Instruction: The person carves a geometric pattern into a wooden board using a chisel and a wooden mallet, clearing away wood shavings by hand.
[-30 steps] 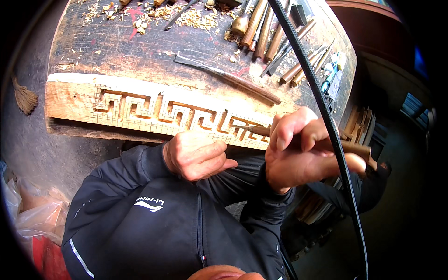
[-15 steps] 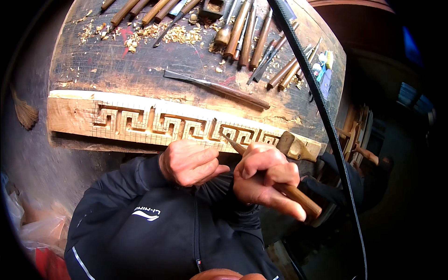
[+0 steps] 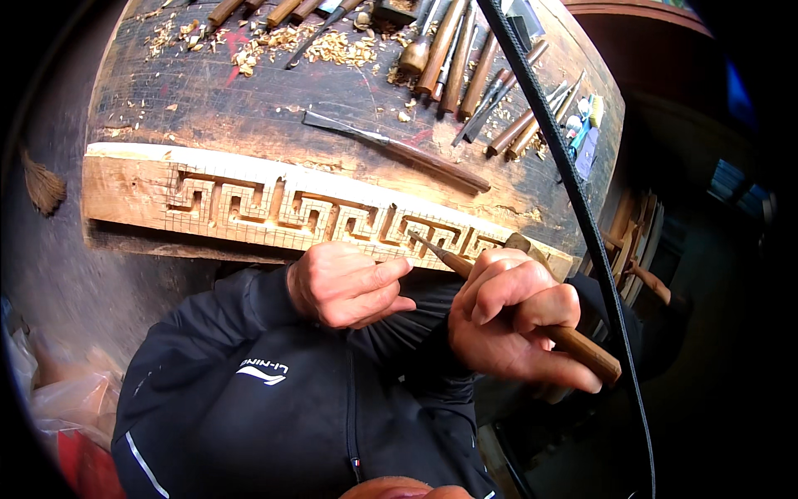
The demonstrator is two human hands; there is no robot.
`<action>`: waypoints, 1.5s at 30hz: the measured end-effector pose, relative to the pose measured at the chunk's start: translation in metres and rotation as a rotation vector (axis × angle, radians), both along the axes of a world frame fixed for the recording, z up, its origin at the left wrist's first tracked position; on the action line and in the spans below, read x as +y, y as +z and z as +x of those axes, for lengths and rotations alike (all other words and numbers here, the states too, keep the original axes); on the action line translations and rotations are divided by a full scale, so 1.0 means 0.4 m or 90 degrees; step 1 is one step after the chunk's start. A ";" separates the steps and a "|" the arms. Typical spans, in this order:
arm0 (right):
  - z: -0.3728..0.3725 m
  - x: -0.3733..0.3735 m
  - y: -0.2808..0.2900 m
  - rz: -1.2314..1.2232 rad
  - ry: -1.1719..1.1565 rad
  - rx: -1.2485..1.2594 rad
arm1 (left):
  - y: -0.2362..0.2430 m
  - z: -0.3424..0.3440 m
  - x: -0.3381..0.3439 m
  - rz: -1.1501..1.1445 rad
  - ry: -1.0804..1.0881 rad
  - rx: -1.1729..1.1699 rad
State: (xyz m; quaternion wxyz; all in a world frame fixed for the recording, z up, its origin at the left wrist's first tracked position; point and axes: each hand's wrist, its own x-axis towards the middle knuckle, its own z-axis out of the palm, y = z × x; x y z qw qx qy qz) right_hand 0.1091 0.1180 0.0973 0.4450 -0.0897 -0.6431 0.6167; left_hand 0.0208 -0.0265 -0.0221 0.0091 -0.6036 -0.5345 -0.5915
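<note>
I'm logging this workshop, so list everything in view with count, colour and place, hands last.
Workbench: 1, dark brown, upper half
Carved board: 1, pale, bench's near edge
Held chisel: 1, brown handle, right hand
Loose chisel: 1, brown handle, behind board
Other tools: over a dozen, brown, bench's far side
Shavings: many, pale, near those tools
Wooden block: 1, brown, behind right hand
Small items: several, blue and yellow, bench's right
Broom: 1, tan, left
Plastic sheeting: uncounted, translucent, lower left
Unclear object: 1, red, lower left
Strap: 1, black, right
Co-worker: 1, dark clothes, right background
Jacket: 1, black, lower centre
Left hand: 1, black sleeve, curled beside board
Right hand: 1, black sleeve, gripping chisel
</note>
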 end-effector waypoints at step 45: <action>0.056 -0.035 -0.034 -0.056 -0.240 0.175 | 0.007 0.071 0.032 0.000 -0.049 0.007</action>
